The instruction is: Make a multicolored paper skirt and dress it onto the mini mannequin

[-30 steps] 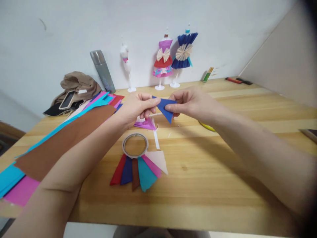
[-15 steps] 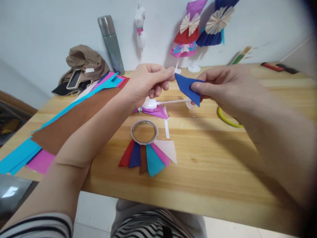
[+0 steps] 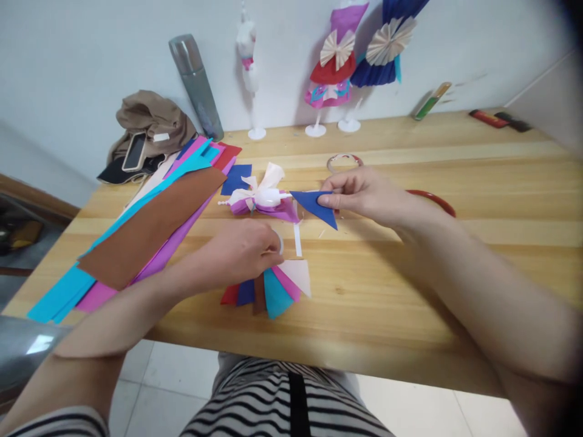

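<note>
Held between the thumb and fingers of my right hand (image 3: 353,193) is a pointed blue piece of paper (image 3: 316,206), in the air above the table. My left hand (image 3: 250,249) is closed at the roll of tape (image 3: 280,244) and covers most of it. Below that hand, strips of coloured paper fan out from the roll: red, blue, brown, turquoise (image 3: 276,294), magenta and pale pink. Just beyond both hands lies a small white doll form (image 3: 268,197) dressed in magenta and pale paper.
On the left lies a pile of long paper sheets, a brown one (image 3: 155,227) on top. Behind stand a grey bottle (image 3: 200,88), a cap with a phone (image 3: 135,152), and dressed doll stands (image 3: 337,67). A blue square (image 3: 237,179), tape ring (image 3: 344,159) and red-brown ring (image 3: 435,200) lie around.
My left hand has come down from the blue paper to the roll of tape. My right hand has moved left and lower, still holding the blue piece.
</note>
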Tool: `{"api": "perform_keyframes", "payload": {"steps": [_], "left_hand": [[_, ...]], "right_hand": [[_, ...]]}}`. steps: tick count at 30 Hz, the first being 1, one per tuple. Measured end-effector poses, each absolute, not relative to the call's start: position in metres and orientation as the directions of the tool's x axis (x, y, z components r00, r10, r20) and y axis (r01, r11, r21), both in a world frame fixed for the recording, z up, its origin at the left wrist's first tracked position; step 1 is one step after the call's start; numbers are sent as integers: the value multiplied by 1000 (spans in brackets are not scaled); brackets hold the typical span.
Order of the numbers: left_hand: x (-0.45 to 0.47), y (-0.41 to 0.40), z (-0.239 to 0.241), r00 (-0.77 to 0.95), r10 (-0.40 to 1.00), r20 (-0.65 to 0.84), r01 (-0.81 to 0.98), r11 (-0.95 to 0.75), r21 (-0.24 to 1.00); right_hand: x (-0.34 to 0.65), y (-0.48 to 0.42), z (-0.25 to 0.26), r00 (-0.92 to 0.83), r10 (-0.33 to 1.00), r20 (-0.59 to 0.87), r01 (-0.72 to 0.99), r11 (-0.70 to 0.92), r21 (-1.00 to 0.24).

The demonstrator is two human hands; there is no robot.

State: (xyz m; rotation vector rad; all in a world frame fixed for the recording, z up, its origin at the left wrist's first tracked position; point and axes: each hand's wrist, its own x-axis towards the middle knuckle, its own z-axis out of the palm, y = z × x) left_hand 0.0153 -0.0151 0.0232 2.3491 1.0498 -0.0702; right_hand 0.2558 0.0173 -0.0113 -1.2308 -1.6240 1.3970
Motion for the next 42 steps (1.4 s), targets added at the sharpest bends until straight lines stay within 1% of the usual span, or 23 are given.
{"api": "perform_keyframes", "payload": {"steps": [1,4,8,10,12,13,15,17,18,20,22,25,27,30,37,40,42], "left_hand": [[11,-17,15,690,663,-290,716,-567,408],[3,-22,-6,661,673,-331,750,-577,323],[8,-26,-22,657,706,-265,754,-613,235],[10,-28,-24,646,726,-235,763,-603,235],[9,-28,-22,625,748,-222,775,-559,295],[7,-27,-20,608,765,-213,777,-520,355],[1,-26,-15,569,799,-194,744,-399,537],[-6,-24,-8,541,818,-194,646,-256,719],[-8,-23,-4,536,820,-198,589,-195,785],[-11,-21,3,541,820,-185,477,-118,871],[-11,-19,10,550,821,-154,380,-82,921],[-7,-16,21,564,819,-107,293,-78,953],[-2,-13,30,577,814,-71,276,-113,955],[7,-8,44,600,800,2,244,-186,952],[19,5,56,633,755,169,230,-393,890],[19,10,53,623,755,205,201,-407,891],[19,13,50,619,760,197,186,-385,904]], "right_hand": [[257,19,-13,-341,935,-100,239,-16,-971],[258,22,-18,-362,926,-110,262,-12,-965],[255,22,-25,-441,888,-133,270,-11,-963],[252,19,-26,-480,867,-133,263,-2,-965],[248,16,-24,-513,849,-126,249,6,-968],[247,14,-21,-523,843,-124,238,5,-971],[244,10,-15,-535,836,-124,214,-8,-977],[243,6,-7,-540,832,-124,191,-22,-981],[242,4,-3,-544,830,-120,180,-24,-983],[241,-1,6,-553,826,-107,157,-23,-987],[242,-7,16,-553,828,-90,141,-13,-990],[246,-15,30,-491,870,-33,151,47,-987],[249,-19,38,-444,896,24,175,113,-978],[255,-24,49,-428,900,87,191,184,-964],[267,-31,63,-450,884,122,188,227,-956],[271,-29,62,-422,894,151,191,251,-949],[272,-25,58,-347,923,166,169,236,-957]]}}
